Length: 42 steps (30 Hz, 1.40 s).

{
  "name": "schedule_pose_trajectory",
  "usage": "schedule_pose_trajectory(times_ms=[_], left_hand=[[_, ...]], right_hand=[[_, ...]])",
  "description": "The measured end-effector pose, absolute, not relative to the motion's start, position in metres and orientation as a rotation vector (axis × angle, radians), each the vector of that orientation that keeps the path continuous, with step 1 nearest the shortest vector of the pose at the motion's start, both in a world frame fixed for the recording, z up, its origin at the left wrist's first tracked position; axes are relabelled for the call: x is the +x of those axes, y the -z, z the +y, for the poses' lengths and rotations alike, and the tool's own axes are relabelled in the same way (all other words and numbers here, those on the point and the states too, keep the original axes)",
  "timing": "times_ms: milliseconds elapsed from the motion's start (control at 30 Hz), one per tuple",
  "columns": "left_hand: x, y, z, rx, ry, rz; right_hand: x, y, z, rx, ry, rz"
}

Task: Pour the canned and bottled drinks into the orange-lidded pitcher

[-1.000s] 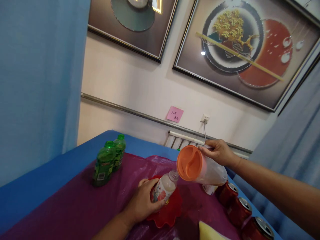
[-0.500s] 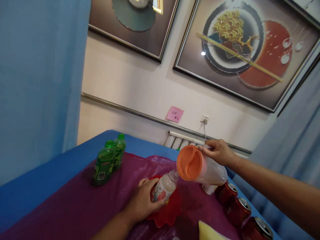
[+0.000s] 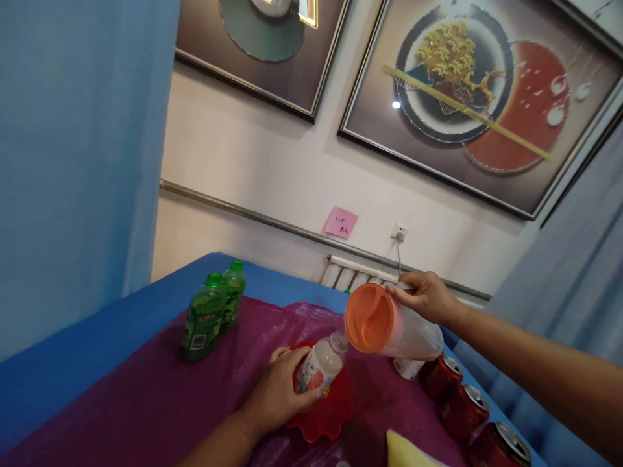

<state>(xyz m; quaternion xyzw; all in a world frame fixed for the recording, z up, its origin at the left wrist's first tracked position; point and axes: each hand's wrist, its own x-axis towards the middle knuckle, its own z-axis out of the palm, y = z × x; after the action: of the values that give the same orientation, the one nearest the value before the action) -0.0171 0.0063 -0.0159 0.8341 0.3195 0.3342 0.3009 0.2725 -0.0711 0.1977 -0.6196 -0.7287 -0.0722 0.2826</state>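
My left hand [image 3: 285, 388] is closed around a clear bottle [image 3: 322, 366] with a printed fruit label, tilted to the right over a red scalloped dish [image 3: 335, 412]. My right hand [image 3: 422, 295] grips the handle of a translucent pitcher [image 3: 413, 337] with an orange lid [image 3: 370, 318]. The pitcher lies almost on its side in the air, its lid facing left at the bottle's uncapped mouth. Some liquid shows in the pitcher's lower side. Whether a stream runs between the two, I cannot make out.
Two green bottles [image 3: 204, 318] stand at the left on the purple sheet [image 3: 160, 383]. Along the right edge are several red cans [image 3: 464, 408] and a white container [image 3: 407, 368]. A yellow cloth-like thing [image 3: 409, 451] lies at the front. Behind rises a wall with a metal rail [image 3: 243, 213].
Almost nothing differs. The view has shifted very slightly, while both hands keep the bottle and the pitcher in the same pose.
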Motion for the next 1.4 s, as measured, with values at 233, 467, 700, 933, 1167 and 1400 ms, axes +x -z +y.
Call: schedule_pose_trajectory(times_ms=[233,467,700,933,1167,1400], left_hand=[[-0.0169,0.0174,0.0062,2.198,-0.872,0.878],[-0.0174,0.0145,0.0059,2.180,-0.870,0.867],[-0.0166,0.0180,0.0075,2.198,-0.893,0.835],[-0.0172,0.0169,0.0060,2.203,-0.886,0.825],[-0.0169,0.0146,0.0048,2.202,-0.890,0.828],[-0.0172,0.0140,0.0042,2.198,-0.876,0.836]], right_hand=[[0.2715,-0.1983,-0.0717,-1.646,0.227,-1.953],[0.2733,-0.1981,-0.0717,-1.653,0.199,-1.954],[0.2767,-0.1959,-0.0720,-1.665,0.195,-1.953],[0.2765,-0.1974,-0.0735,-1.651,0.199,-1.957],[0.2754,-0.1982,-0.0745,-1.654,0.209,-1.961],[0.2752,-0.1977,-0.0736,-1.661,0.221,-1.952]])
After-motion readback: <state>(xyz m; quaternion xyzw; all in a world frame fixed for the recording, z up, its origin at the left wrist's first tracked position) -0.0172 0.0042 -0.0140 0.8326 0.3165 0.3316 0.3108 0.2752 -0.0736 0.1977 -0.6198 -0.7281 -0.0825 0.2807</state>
